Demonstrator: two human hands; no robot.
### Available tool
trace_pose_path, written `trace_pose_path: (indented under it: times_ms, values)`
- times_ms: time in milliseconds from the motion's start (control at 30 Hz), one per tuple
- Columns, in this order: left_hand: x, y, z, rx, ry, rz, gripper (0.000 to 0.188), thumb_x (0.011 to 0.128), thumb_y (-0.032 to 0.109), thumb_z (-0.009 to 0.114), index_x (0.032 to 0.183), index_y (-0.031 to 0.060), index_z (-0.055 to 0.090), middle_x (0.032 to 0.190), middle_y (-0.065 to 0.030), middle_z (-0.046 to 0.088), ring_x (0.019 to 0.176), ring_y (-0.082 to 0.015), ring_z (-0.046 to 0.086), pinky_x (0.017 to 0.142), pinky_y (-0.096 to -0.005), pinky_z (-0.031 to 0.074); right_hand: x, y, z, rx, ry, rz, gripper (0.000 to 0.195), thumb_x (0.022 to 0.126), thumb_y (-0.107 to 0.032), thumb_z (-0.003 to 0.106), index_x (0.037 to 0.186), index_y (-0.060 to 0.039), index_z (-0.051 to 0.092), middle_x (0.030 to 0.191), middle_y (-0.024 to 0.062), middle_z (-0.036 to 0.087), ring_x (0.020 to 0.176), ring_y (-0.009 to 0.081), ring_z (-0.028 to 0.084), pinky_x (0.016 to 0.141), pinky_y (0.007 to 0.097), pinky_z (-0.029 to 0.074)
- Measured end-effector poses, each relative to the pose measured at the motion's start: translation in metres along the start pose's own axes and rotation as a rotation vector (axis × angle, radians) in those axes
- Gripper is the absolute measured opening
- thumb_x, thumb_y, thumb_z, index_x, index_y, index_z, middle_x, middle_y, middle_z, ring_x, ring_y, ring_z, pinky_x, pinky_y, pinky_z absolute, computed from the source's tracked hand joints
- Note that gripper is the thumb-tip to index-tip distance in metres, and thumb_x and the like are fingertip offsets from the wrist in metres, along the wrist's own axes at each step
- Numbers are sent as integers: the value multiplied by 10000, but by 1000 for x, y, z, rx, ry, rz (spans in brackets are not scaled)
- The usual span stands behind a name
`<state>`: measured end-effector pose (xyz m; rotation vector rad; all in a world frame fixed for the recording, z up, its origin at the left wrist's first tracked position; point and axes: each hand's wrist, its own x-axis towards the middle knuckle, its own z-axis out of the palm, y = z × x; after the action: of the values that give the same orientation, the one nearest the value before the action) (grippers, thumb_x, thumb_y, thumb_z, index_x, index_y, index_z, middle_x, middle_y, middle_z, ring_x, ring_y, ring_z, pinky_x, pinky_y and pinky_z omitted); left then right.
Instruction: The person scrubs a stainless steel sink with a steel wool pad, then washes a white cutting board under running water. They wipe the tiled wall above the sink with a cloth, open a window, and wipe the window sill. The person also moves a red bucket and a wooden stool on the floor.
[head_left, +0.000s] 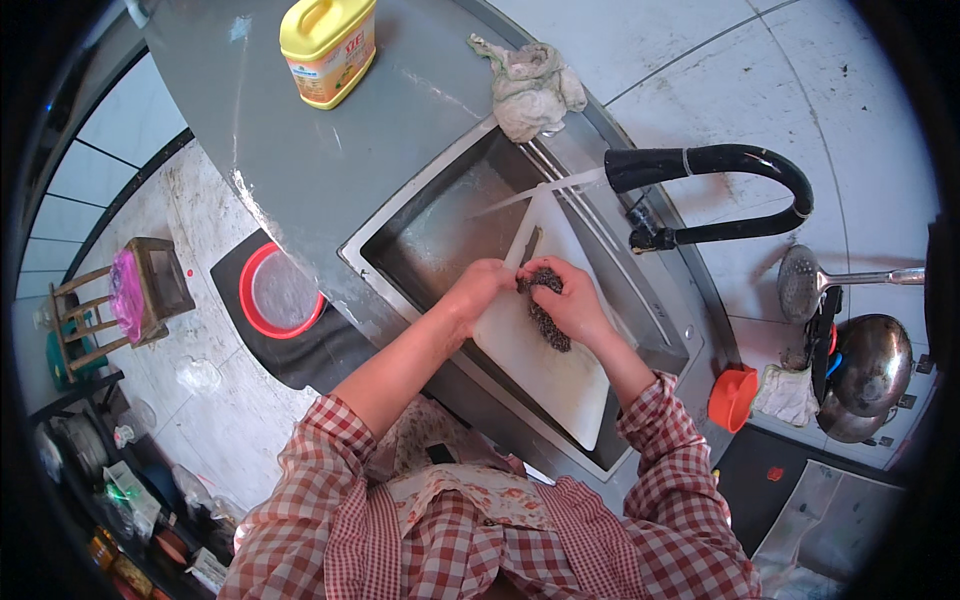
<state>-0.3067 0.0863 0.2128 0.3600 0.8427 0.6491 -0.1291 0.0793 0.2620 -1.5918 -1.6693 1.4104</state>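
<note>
A white plastic cutting board (525, 330) with a slot near its upper end lies tilted over the sink (442, 225). My left hand (484, 289) grips the board's left edge. In my right hand (566, 300) is a dark, coarse scouring pad (551, 311), pressed on the board's face. Water streams from the black faucet (645, 169) toward the left, past the board's upper end into the sink.
A yellow jug (330, 64) and a crumpled cloth (532, 90) stand behind the sink. An orange plastic container (732, 399) is at the right. A red basin (281, 292) sits low at the left, near a wooden stool (161, 289). Pans (874, 364) hang far right.
</note>
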Motion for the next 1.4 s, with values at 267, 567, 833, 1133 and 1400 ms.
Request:
trace_pose_path:
  times_ms: [267, 567, 833, 1133, 1400]
  values:
    - [25, -15, -9, -159, -49, -55, 247, 798, 49, 547, 1021, -30, 622, 902, -133, 620, 795, -230, 631, 708, -372, 543, -38, 7, -14, 95, -38, 145, 256, 804, 13, 617, 1054, -46, 612, 946, 35, 692, 834, 89, 612, 746, 265, 502]
    - [60, -7, -10, -570, -67, -286, 231, 809, 34, 539, 1027, -18, 596, 970, -169, 619, 904, -294, 630, 835, -413, 545, -154, 12, 7, -779, 118, 71, 583, 687, -264, 823, 1186, -80, 581, 1084, 131, 636, 983, 300, 613, 835, 406, 510]
    - [3, 50, 62, -386, 117, 33, 197, 865, 125, 583, 1027, 14, 588, 974, -137, 617, 893, -292, 625, 828, -397, 537, -143, -17, -48, -975, 239, -260, 391, 648, -142, 732, 1016, -73, 621, 914, 98, 631, 891, 306, 602, 751, 420, 515]
    - [54, 69, 23, -405, 373, -81, 434, 915, 325, 653, 1199, 24, 522, 1117, -99, 577, 1065, -302, 552, 923, -481, 498, -62, -58, -126, -907, 37, -134, 173, 699, -144, 689, 839, -68, 621, 812, 152, 641, 865, 360, 624, 735, 471, 508]
    - [116, 28, -43, 555, 447, 309, 340, 805, 134, 714, 1105, 33, 591, 1085, -95, 620, 1010, -230, 591, 856, -353, 515, -17, -52, -98, -907, 78, -24, 231, 694, -129, 745, 896, -69, 649, 868, 145, 653, 891, 373, 619, 750, 464, 505]
